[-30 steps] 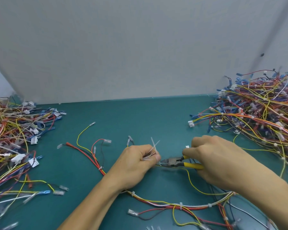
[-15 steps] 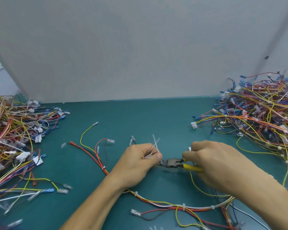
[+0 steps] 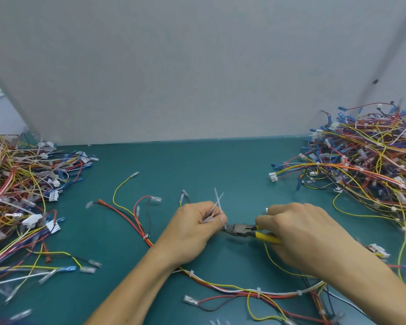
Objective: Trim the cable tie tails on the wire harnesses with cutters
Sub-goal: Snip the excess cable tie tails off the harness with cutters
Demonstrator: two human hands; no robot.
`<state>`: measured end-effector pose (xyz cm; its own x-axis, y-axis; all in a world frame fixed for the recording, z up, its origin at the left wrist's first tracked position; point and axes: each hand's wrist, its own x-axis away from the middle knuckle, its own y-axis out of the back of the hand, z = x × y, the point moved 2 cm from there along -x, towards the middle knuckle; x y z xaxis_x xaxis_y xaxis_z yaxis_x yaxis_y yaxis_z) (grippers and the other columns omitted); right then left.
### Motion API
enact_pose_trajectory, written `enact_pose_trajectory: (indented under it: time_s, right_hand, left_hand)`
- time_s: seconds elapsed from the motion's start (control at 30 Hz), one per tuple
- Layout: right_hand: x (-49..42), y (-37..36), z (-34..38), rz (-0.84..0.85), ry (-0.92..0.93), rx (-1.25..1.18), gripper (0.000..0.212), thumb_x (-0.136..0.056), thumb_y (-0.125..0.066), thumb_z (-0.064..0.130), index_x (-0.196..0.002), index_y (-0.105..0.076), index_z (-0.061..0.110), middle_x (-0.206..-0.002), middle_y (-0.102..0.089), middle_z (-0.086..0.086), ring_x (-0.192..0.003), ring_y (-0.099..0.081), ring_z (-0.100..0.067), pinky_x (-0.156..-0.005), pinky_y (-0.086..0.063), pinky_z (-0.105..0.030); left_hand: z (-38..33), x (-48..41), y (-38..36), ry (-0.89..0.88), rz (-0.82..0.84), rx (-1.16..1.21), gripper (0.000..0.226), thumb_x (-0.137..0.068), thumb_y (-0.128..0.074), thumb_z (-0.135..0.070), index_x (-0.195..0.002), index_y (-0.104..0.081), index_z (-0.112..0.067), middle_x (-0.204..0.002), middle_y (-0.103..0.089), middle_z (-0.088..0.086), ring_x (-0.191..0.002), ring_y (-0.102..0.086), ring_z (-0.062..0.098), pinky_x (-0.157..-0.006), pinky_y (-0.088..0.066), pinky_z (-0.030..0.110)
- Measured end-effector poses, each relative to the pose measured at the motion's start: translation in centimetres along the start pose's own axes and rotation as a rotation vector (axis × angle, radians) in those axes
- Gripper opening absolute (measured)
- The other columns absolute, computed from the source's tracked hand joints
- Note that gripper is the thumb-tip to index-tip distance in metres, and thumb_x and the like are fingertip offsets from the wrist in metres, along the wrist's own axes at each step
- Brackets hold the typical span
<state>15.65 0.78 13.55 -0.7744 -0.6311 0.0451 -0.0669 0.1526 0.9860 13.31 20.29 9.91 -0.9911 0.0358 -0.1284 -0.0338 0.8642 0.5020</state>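
The green table (image 3: 197,165) carries two big heaps of wire harnesses: one heap (image 3: 366,165) far to the right of the cutters (image 3: 240,229) and behind them, the other heap (image 3: 17,195) far to the left of the cutters. Which heap is finished I cannot tell for sure; the left one seems to show longer white strips. So I judge that much work is left.

The harness in work (image 3: 220,287) lies on the near side of the cutters. Its visible ties look already short, so this harness seems almost done.

The right hand (image 3: 307,235), just right of the cutters, has its fingers closed round the yellow handles. The left hand (image 3: 195,227), just left of the cutters, pinches a small bunch of white cable tie tails (image 3: 217,202) between thumb and fingers. The nose of the cutters touches this hand at the thumb; the tie under cut is hidden. A few loose cut pieces (image 3: 218,322) lie well in front of the cutters.

Compared with one second earlier, both hands and the cutters keep nearly the same pose; only the view shifts a little.
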Motion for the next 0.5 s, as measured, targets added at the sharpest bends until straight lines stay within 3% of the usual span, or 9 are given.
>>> enact_pose_trajectory:
  time_s: [0.2, 0.4, 0.5]
  right_hand:
    - [-0.1, -0.8, -0.2, 0.046, -0.032, -0.044, 0.009, -0.089, -0.043, 0.031, -0.084, -0.036, 0.028, -0.097, -0.052, 0.005, -0.087, -0.052, -0.029, -0.06, -0.029, -0.03]
    - [0.0, -0.1, -1.7, 0.03, -0.096, -0.259, 0.01, -0.085, -0.048, 0.036, -0.082, -0.039, 0.031, -0.087, -0.052, 0.008, -0.091, -0.055, -0.025, -0.072, -0.047, -0.034]
    - [0.0, 0.6, -1.6, 0.007, -0.075, -0.344, 0.011, -0.084, -0.052, 0.037, -0.082, -0.045, 0.029, -0.087, -0.055, 0.008, -0.086, -0.053, -0.021, -0.074, -0.048, -0.036]
  left_hand:
    - [0.0, 0.3, 0.2, -0.017, -0.031, 0.017, 0.022, -0.091, -0.058, -0.021, -0.075, -0.056, -0.004, -0.056, -0.036, -0.011, -0.054, -0.031, 0.007, -0.052, -0.028, 0.017]
    - [-2.4, 2.2, 1.5, -0.113, -0.071, -0.129, 0.022, -0.097, -0.047, -0.017, -0.076, -0.048, -0.008, -0.059, -0.039, -0.012, -0.056, -0.032, 0.006, -0.053, -0.031, 0.017]
    - [-5.0, 3.8, 2.0, -0.19, 0.019, -0.252, 0.023, -0.097, -0.041, -0.019, -0.075, -0.047, -0.017, -0.061, -0.043, -0.012, -0.059, -0.037, 0.007, -0.055, -0.033, 0.018]
